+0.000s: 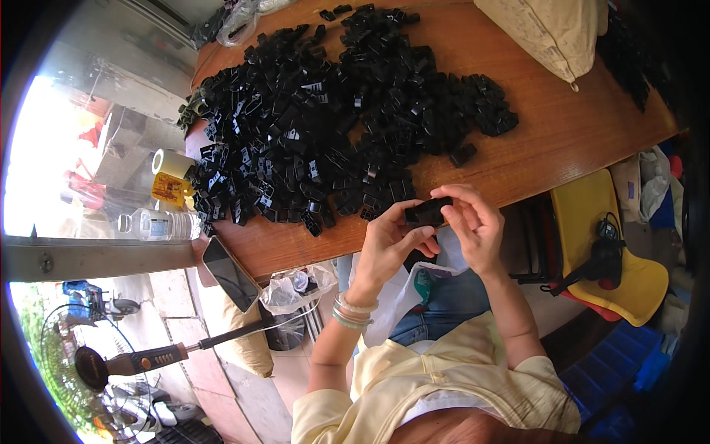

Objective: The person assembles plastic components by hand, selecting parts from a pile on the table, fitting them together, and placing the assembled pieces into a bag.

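A small black plastic part (pixel 427 213) is held between both hands, just off the table's near edge. My left hand (pixel 394 240) grips it from the left, with the thumb along its lower side. On the other end, the fingers of my right hand (pixel 473 226) are closed in a pinch. Beyond them a large heap of similar black plastic parts (pixel 296 126) covers much of the brown wooden table (pixel 547 140). One loose black part (pixel 464 155) lies at the heap's right end. The held part's finer shape is too small to make out.
At the table's left edge are a clear plastic bottle (pixel 159 225), a roll of tape (pixel 172 164) and a phone (pixel 230 274). A beige sack (pixel 551 33) rests at the far right. A fan (pixel 92 368) stands left, a yellow chair (pixel 629 285) right. A white bag (pixel 388 300) hangs over my lap.
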Demonstrator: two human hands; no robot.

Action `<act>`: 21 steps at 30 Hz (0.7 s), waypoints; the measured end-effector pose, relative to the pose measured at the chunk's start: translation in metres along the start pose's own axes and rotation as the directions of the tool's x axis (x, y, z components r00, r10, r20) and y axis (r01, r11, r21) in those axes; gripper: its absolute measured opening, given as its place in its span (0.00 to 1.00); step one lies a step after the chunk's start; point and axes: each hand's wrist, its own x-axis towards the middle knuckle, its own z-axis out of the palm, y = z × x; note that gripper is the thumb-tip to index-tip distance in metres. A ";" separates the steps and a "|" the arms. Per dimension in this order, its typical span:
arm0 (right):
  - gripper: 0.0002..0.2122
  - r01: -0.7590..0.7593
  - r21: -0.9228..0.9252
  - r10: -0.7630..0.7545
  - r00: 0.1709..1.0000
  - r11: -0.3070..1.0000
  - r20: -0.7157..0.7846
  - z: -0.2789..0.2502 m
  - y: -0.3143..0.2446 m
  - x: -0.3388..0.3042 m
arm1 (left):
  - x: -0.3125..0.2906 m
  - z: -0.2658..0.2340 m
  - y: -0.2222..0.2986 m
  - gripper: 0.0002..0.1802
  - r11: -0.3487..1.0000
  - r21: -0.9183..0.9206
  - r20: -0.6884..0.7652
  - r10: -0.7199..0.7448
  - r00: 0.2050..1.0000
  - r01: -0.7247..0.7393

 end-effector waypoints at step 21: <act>0.11 -0.268 -0.201 0.288 0.955 0.942 0.073 -0.043 0.001 -0.023 | 0.025 0.016 -0.002 0.14 0.438 0.770 0.371 0.287 0.883 -0.465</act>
